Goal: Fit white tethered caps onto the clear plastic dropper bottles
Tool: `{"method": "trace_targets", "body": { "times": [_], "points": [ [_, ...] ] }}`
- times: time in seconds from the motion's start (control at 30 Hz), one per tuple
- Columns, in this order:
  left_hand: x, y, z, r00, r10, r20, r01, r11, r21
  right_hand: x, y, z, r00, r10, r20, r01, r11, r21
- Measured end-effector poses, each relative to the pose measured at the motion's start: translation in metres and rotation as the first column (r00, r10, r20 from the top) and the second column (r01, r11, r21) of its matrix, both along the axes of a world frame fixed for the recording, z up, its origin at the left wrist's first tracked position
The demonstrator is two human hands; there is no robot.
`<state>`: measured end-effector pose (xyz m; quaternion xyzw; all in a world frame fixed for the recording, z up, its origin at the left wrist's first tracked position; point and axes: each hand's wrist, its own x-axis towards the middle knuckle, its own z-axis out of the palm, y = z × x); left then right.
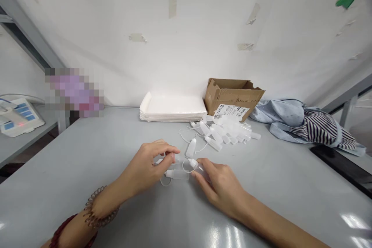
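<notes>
Between the thumb and fingers of my right hand (222,184) is a small clear squeeze bottle (200,168), its white cap and looped strap pointing left. My left hand (154,161) is beside it with thumb and index finger drawn together; what they pinch, if anything, is too small to make out. Just behind those fingertips a translucent bottle (176,161) partly shows. Below them, another dropper bottle (178,174) lies flat, its strap looping at the left. One more bottle (191,148) lies a little farther back, its strap spread out.
A heap of similar small bottles (223,130) lies at the back, in front of an open cardboard box (241,95). Left of the box is a stack of white envelopes (174,108). At the right are folded cloth (279,116) and a black phone-like slab (340,164).
</notes>
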<state>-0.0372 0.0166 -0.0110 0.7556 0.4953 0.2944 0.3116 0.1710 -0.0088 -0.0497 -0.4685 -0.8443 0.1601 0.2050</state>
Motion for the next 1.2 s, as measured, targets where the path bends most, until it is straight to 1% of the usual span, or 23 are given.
{"method": "trace_targets", "body": {
  "times": [0.07,0.13,0.27,0.37,0.57,0.63,0.73,0.8,0.87,0.93,1.03,1.1,1.2],
  "points": [
    [-0.001,0.001,-0.001,0.998,0.048,-0.036,-0.048,0.999,0.014,0.001,0.002,-0.001,1.0,-0.021,0.001,0.021,0.999,-0.038],
    [-0.001,0.002,-0.002,0.996,0.063,-0.056,-0.062,0.998,0.013,0.001,0.004,-0.002,1.0,-0.031,-0.004,0.031,0.998,-0.058],
    [0.001,0.0,-0.004,0.998,0.034,-0.047,-0.033,0.999,0.021,0.002,0.006,-0.004,1.0,-0.027,0.012,0.028,0.998,-0.064],
    [0.002,0.0,-0.005,0.999,0.024,-0.041,-0.024,1.0,0.002,0.001,0.006,-0.003,0.999,-0.017,0.036,0.019,0.998,-0.065],
    [0.002,-0.001,-0.004,0.999,0.022,-0.044,-0.022,1.0,-0.004,0.0,0.008,-0.001,1.0,0.024,0.003,-0.024,0.998,-0.059],
    [0.002,-0.002,-0.003,0.998,0.025,-0.049,-0.026,0.999,-0.021,0.002,0.01,-0.001,1.0,0.008,-0.016,-0.009,1.0,-0.022],
    [0.003,-0.002,-0.002,0.998,0.031,-0.047,-0.032,0.999,-0.038,0.007,0.018,-0.002,0.999,-0.034,-0.008,0.035,0.99,0.134],
    [0.004,-0.002,-0.002,0.998,0.042,-0.045,-0.044,0.998,-0.041,0.009,0.023,-0.003,0.999,-0.026,0.046,0.015,0.971,0.237],
    [0.004,-0.001,-0.002,0.997,0.055,-0.046,-0.057,0.997,-0.047,0.01,0.028,-0.005,0.993,-0.011,0.121,-0.024,0.96,0.279],
    [0.005,-0.001,-0.003,0.997,0.066,-0.044,-0.069,0.996,-0.06,0.008,0.031,-0.006,0.981,0.004,0.196,-0.059,0.959,0.278],
    [0.005,-0.001,-0.006,0.996,0.08,-0.038,-0.083,0.993,-0.088,0.005,0.031,-0.007,0.959,0.061,0.277,-0.128,0.965,0.23],
    [0.006,-0.001,-0.007,0.996,0.079,-0.036,-0.082,0.991,-0.101,0.003,0.03,-0.008,0.951,0.098,0.295,-0.161,0.966,0.2],
    [0.007,-0.001,-0.009,0.997,0.072,-0.034,-0.075,0.991,-0.107,0.002,0.03,-0.01,0.959,0.096,0.265,-0.153,0.967,0.205]
  ]
}}
